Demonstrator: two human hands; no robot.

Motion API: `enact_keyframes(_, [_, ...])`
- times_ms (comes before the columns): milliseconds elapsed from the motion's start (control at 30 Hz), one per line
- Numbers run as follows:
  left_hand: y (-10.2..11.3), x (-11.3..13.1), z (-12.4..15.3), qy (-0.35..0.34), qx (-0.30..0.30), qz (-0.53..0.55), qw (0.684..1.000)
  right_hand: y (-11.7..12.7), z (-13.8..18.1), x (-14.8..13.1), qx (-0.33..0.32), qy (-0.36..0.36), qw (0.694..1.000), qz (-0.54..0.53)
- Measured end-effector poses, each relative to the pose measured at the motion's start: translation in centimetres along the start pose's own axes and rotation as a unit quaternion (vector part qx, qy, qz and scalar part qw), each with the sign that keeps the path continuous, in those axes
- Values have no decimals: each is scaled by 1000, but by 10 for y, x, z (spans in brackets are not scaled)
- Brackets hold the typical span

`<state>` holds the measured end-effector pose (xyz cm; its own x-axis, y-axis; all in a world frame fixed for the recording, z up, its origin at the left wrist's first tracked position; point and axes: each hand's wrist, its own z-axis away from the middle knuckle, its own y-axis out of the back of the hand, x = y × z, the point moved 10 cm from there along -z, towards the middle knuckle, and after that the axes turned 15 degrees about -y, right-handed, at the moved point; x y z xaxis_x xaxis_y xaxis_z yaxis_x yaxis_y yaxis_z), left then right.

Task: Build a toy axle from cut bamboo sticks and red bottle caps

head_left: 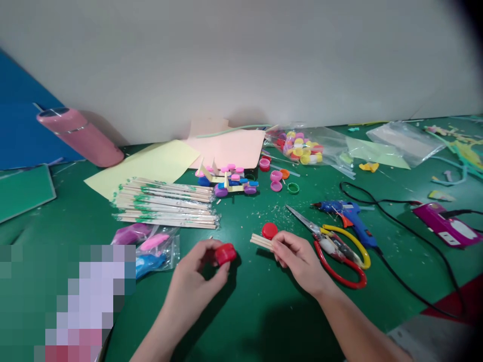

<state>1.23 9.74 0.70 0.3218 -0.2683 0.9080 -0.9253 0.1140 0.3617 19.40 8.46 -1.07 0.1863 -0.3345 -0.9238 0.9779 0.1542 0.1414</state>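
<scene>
Between the thumb and fingers of my left hand (pixel 199 274) is a red bottle cap (pixel 225 254), possibly more than one pressed together. My right hand (pixel 298 259) pinches several short wooden sticks (pixel 261 241), their free ends pointing left. Just behind those sticks shows another red cap (pixel 269 231); whether my right hand touches it I cannot tell. Further back stand small toy cars (pixel 236 187) made of sticks and coloured caps. Loose pink caps (pixel 276 176) and a green cap (pixel 293 188) lie to the right of the cars.
Wrapped chopsticks (pixel 166 201) lie left of centre, above bagged balloons (pixel 154 244). Scissors (pixel 332 246) and a blue glue gun (pixel 347 216) with its cable lie on the right, near a purple power strip (pixel 445 226). A pink bottle (pixel 83 136) and a bag of caps (pixel 302 146) are at the back.
</scene>
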Motion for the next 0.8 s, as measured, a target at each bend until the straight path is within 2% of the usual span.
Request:
enact_keyframes(133, [17, -17, 4, 62, 105, 169, 978, 0, -1, 3, -8, -4, 1000, -9])
enact_keyframes(267, [13, -30, 7, 119, 162, 344, 917, 0, -1, 5, -23, -6, 999, -45])
enact_keyframes(367, [16, -33, 6, 129, 197, 411, 881, 1, -1, 6, -22, -15, 996, -80])
enact_keyframes(500, [17, -29, 5, 120, 195, 440, 869, -15, 0, 2, -41, -23, 997, -62])
enact_keyframes(567, [16, -27, 5, 119, 186, 446, 867, -31, 0, 0, -64, -30, 997, -12])
enact_keyframes(667, [16, -25, 5, 108, 190, 459, 861, -49, 0, -4, -66, -22, 995, 67])
enact_keyframes(800, [18, -21, 4, 97, 201, 499, 837, -57, 3, -5, -59, -10, 991, 121])
